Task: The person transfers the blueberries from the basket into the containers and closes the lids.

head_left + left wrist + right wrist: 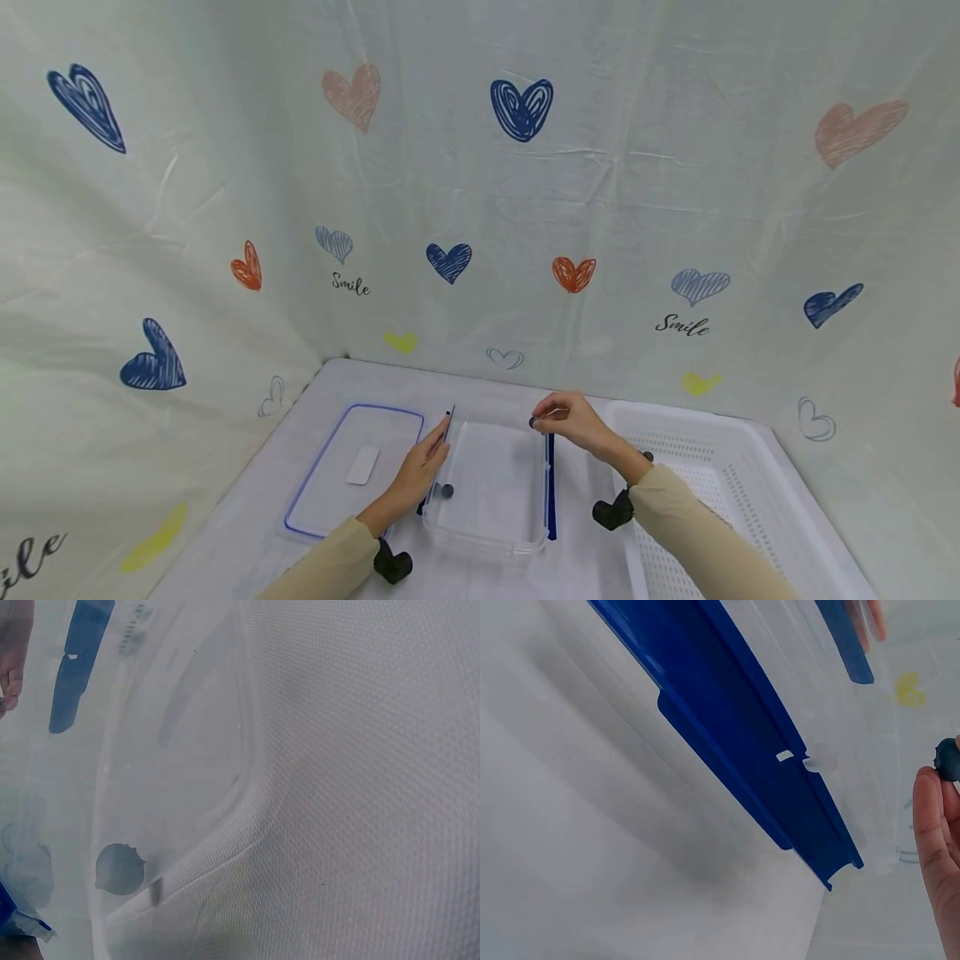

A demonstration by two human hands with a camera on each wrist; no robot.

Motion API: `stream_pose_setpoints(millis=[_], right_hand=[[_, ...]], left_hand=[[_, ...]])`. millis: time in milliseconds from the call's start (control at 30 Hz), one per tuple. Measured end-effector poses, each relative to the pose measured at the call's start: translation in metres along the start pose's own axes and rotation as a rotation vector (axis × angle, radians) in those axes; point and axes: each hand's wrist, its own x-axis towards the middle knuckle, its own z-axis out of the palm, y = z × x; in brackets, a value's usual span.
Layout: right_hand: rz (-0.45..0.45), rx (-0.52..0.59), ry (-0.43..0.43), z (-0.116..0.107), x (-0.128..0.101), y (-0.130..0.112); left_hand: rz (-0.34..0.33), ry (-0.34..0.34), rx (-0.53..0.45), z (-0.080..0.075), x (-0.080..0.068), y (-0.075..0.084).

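1 L hand [408, 483] + 1 R hand [570, 421] = 2 total, w/ 2 sleeves [330, 562]. 1 clear box [498, 479], 2 blue flaps [551, 492] (1 per side), 2 dk round pcs [447, 491] (1 in R hand, 1 at box). 1 blue-rimmed lid [333, 487] w/ 1 white card [363, 465], 1 white basket [813, 521], 1 table [585, 554]. On curtain [637, 50] (qty 1), 18 hearts [448, 262] in view: 5 dk blue, 2 lt blue, 2 pink, 3 red (1 cut off), 3 yellow, 3 outline-only; also 2 "Smile" words [351, 284] + 1 partial, "ile".
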Motion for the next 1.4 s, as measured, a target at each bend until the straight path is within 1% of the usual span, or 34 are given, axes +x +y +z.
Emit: stream_pose_setpoints(millis=[167, 367, 667, 867, 1067, 1133, 1233, 1400], right_hand=[[0.005, -0.029, -0.009, 0.006, 0.0, 0.002], [0.012, -0.029, -0.011, 0.011, 0.002, 0.002], [0.005, -0.028, -0.021, 0.01, 0.001, 0.001], [0.003, -0.037, 0.0, 0.002, -0.003, -0.005], [0.018, -0.033, 0.026, -0.011, -0.007, -0.007], [0.024, -0.03, 0.032, -0.015, -0.008, -0.006], [0.047, -0.016, 0.052, -0.022, -0.01, -0.006], [0.051, 0.001, 0.091, -0.034, -0.016, -0.007]], left_hand=[[0.0, 0.002, 0.013, 0.0, 0.0, 0.0], [0.0, 0.001, 0.024, 0.0, 0.0, -0.001], [0.007, -0.003, -0.004, 0.001, 0.002, -0.001], [0.012, 0.003, -0.009, 0.0, 0.001, -0.001], [0.015, 0.003, -0.006, 0.0, 0.001, -0.002], [0.029, -0.001, 0.003, 0.001, 0.001, -0.001], [0.022, -0.002, 0.013, 0.001, 0.001, -0.001], [0.002, 0.008, 0.022, 0.0, 0.001, -0.001]])
